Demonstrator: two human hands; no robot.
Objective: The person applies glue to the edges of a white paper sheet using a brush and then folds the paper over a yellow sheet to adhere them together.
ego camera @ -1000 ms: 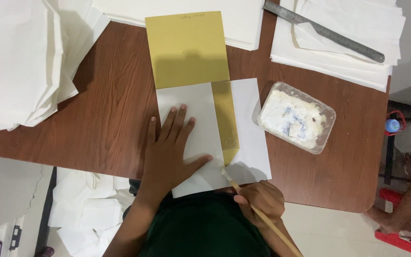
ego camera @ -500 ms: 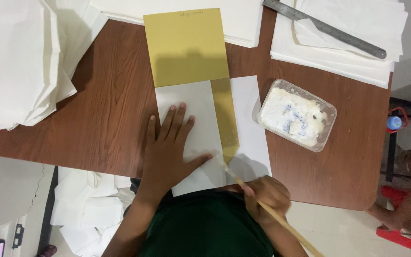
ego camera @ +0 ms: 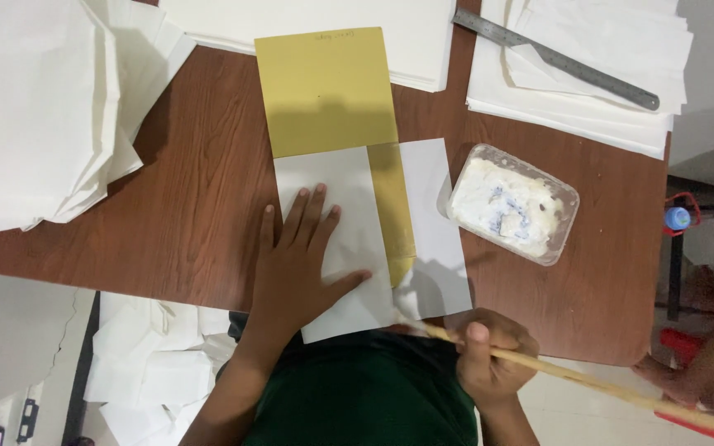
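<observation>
The white sheet (ego camera: 349, 239) lies on the brown bench (ego camera: 192, 206) with its long axis running 12 to 6 o'clock, its near end hanging just over the bench edge toward the person. A yellow card (ego camera: 326, 91) sits under it – the broad part sticks out at 12 o'clock, and a narrow yellow strip (ego camera: 393, 211) shows through the gap between the sheet's two folded flaps.

The left hand (ego camera: 295, 268) lies flat on the left flap, fingers spread and pointing to 12 o'clock, thumb stretched toward 3 o'clock; it grips nothing, only presses the paper down.

The right hand (ego camera: 489, 355) is at 5 o'clock from the sheet, off the bench edge, curled closed around a thin wooden stick (ego camera: 588, 384). The stick's long axis runs from about 10 o'clock to 4 o'clock – its tip touches or nearly touches the sheet's near edge at the foot of the right flap, just below the strip's lower end. So the strip lies at 11 o'clock from the right hand, and that hand is the nearer one to it along the stick.

A clear tub of white paste (ego camera: 512, 205) stands at 3 o'clock from the sheet, just beside it. A steel ruler (ego camera: 555, 58) rests on paper stacks (ego camera: 588, 99) at 1 o'clock.
</observation>
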